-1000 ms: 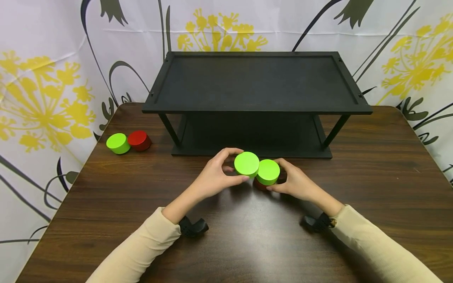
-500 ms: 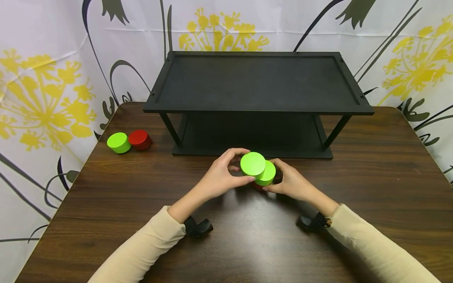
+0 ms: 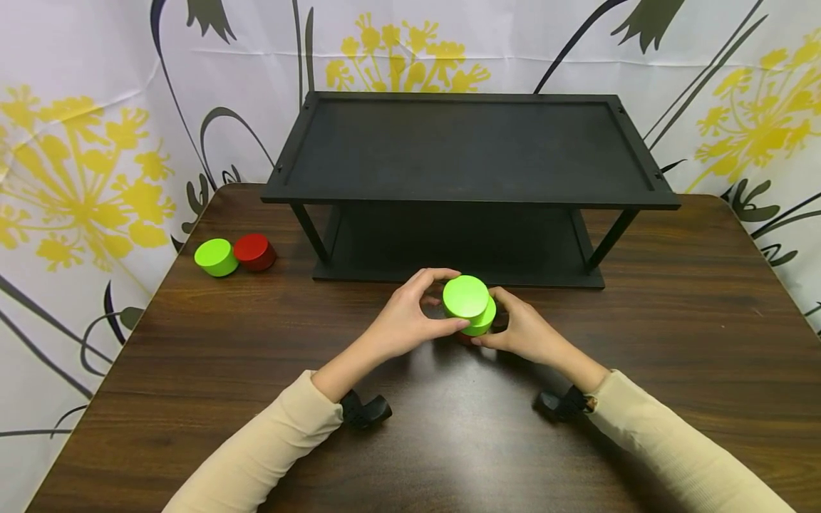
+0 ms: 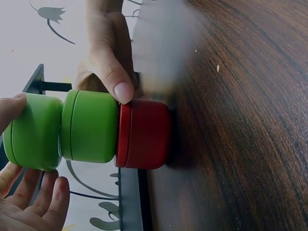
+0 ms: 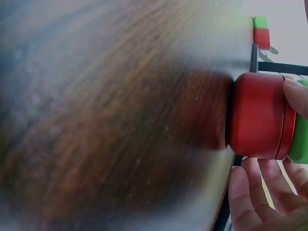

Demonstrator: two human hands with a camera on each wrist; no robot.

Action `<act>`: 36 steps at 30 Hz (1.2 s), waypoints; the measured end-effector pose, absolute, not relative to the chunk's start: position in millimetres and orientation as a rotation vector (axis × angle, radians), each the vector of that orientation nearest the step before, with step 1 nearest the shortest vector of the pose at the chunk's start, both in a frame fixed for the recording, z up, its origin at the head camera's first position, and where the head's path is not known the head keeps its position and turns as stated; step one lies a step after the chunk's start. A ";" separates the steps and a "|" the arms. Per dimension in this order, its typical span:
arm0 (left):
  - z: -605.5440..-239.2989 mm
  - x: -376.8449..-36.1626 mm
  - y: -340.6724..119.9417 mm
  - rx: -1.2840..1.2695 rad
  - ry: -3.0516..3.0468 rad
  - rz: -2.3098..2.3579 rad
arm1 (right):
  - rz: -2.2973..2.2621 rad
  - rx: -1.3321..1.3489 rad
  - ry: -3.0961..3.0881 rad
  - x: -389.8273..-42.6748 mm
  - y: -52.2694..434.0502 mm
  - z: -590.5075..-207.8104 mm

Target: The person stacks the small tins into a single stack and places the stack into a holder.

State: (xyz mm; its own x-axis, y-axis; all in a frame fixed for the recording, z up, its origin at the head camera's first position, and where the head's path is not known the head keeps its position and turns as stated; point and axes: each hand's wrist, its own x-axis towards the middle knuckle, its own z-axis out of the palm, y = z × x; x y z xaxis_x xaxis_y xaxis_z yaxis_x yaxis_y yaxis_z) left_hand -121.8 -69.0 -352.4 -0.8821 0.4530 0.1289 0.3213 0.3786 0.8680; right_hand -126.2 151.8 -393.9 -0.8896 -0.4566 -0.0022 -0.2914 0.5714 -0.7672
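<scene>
The place reads as a staged recording corner rather than a lived-in room: a dark wood-grain table (image 3: 192,342) is enclosed at 9, 12 and 3 o'clock by a hung white cloth backdrop (image 3: 83,107) printed with yellow flowers and dark stems. At 12 o'clock a bare black two-tier shelf (image 3: 468,149) stands, with small coloured wooden pucks as props

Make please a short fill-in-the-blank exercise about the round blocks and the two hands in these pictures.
1. The left hand holds a ____ block above the stack.
2. The lowest block of the stack is ____.
3. The right hand steadies the ____.
4. A green block and a red block lie apart at the table's ____ side.

Missing words: green; red; stack; left
</scene>
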 end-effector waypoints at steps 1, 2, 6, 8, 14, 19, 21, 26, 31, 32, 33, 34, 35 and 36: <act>-352.5 -121.8 -68.6 0.709 2.500 1.527 | -1.217 -0.621 2.602 -125.9 151.6 -393.6; -352.6 -122.0 -68.0 0.711 2.501 1.526 | -1.218 -0.618 2.600 -125.7 151.5 -393.5; -352.9 -122.6 -65.9 0.718 2.498 1.520 | -1.217 -0.600 2.595 -125.3 151.8 -393.5; -352.9 -122.9 -64.7 0.723 2.494 1.517 | -1.223 -0.605 2.584 -125.3 152.3 -393.5; -354.3 -124.1 -62.4 0.722 2.481 1.513 | -1.285 -0.614 2.516 -125.6 154.4 -392.8; -355.8 -125.2 -62.0 0.708 2.467 1.510 | -1.310 -0.600 2.484 -125.0 155.6 -392.0; -355.9 -125.3 -61.9 0.707 2.460 1.512 | -1.314 -0.596 2.485 -124.8 156.0 -391.1; -355.7 -125.7 -61.5 0.714 2.448 1.519 | -1.331 -0.587 2.471 -124.5 156.9 -389.1; -356.5 -126.4 -61.8 0.724 2.445 1.518 | -1.345 -0.585 2.453 -124.4 157.3 -388.9; -357.0 -126.4 -62.1 0.729 2.443 1.521 | -1.345 -0.586 2.453 -124.4 157.3 -388.9; -357.5 -126.4 -62.5 0.731 2.444 1.524 | -1.346 -0.586 2.453 -124.3 157.3 -388.9; -358.1 -126.2 -63.0 0.733 2.447 1.529 | -1.344 -0.586 2.456 -124.4 157.2 -388.9; -358.6 -126.1 -63.7 0.735 2.448 1.538 | -1.344 -0.587 2.459 -124.3 157.0 -388.9; -359.1 -126.0 -64.8 0.739 2.448 1.551 | -1.343 -0.587 2.460 -124.1 156.6 -388.8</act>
